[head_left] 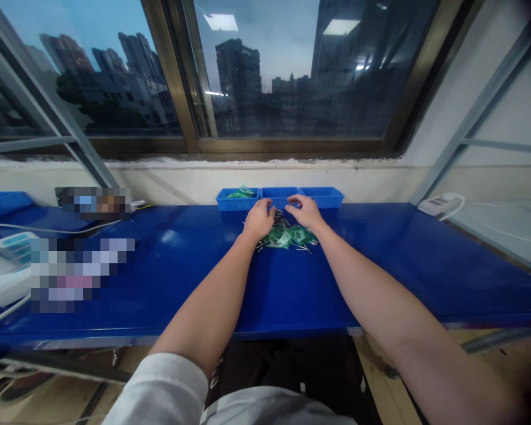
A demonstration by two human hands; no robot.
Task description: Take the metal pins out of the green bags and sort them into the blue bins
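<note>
A loose pile of small dark and silver metal pieces, which look like screws or pins [282, 219], lies on the blue table. Green packets [287, 237] are mixed in along its near side. At the pile's left edge is my left hand [260, 219], its fingers loosely curved and slightly apart, with nothing visible in them. My right hand [306, 211] hovers over the far right of the pile, thumb and fingers spread apart and holding nothing I can see. Just beyond both hands stands a row of blue bins [241, 204]; green packets [241, 192] lie in the left one.
The blue tabletop [181, 277] runs beneath a window. On the left are a blue tray [4, 200], a white device [9, 271], blurred-out items and a cable. A white power strip [440, 203] sits at the right by a metal frame post [482, 106].
</note>
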